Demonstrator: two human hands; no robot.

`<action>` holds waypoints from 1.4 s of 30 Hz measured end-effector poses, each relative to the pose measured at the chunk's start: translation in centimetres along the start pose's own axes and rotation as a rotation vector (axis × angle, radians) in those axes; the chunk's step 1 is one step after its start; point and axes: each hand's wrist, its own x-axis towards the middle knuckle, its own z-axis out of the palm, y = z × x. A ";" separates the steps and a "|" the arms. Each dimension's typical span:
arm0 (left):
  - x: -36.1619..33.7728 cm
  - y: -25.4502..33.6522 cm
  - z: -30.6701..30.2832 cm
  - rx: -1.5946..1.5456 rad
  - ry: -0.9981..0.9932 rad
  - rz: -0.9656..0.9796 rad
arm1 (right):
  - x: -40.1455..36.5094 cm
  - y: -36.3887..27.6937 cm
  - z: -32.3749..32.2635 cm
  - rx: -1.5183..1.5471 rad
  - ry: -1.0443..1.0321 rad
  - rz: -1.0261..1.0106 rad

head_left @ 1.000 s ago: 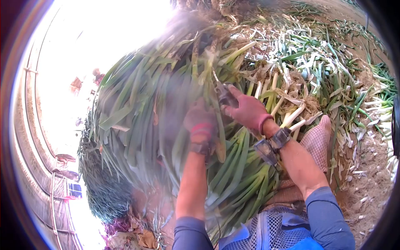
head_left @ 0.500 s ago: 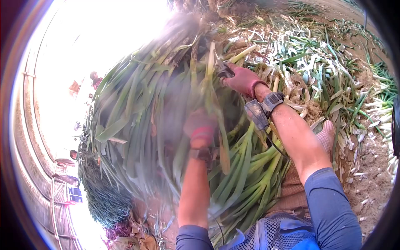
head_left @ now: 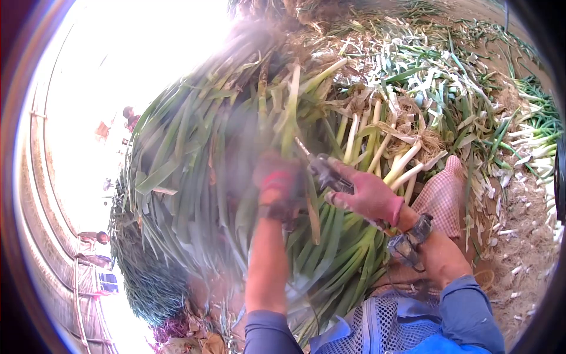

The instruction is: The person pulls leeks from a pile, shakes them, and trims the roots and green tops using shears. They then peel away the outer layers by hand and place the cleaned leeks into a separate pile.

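My left hand (head_left: 276, 177), in a reddish glove and blurred by a haze in the view, is closed around a green onion (head_left: 291, 112) whose pale stalk points up and away from me. My right hand (head_left: 371, 197), also gloved, grips a dark air blow gun (head_left: 331, 173); its thin nozzle points up and left, close to the held stalk. Beneath and around my hands lies a large heap of long green leaves (head_left: 218, 135). Several onions with white stalks (head_left: 407, 162) lie just beyond my right hand.
Stripped leaves and peelings (head_left: 418, 71) cover the ground at the upper right. A row of white-stalked onions (head_left: 533, 147) lies at the far right. Another dark green pile (head_left: 150, 283) stands at the lower left. People (head_left: 131, 118) show in the bright background.
My right hand has drawn back down toward my body with the air blow gun, away from the stalk's upper end. My left hand stays nearly in place on the onion.
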 end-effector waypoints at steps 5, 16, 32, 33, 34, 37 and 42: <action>-1.1 -0.7 -0.3 0.027 -0.053 -0.037 | 2.8 -0.8 -0.7 -0.067 0.003 0.229; -2.3 -1.0 -0.2 0.113 -0.051 0.020 | -0.6 -1.2 0.2 -0.008 -0.083 0.131; -3.2 -1.0 -0.3 0.109 -0.087 0.068 | 12.1 0.0 -4.5 -0.184 0.062 0.284; -3.3 -1.2 -0.2 0.109 -0.086 0.066 | 12.3 0.3 -4.6 -0.166 0.072 0.268; -3.3 -1.3 -0.2 0.090 -0.084 0.081 | 12.4 0.4 -4.7 -0.149 0.082 0.251; -3.7 -1.4 -0.2 0.065 -0.106 0.094 | 12.2 1.6 -4.2 -0.190 0.033 0.272; -3.8 -2.3 0.2 0.050 -0.146 0.140 | 7.5 0.9 -3.7 -0.034 -0.089 0.431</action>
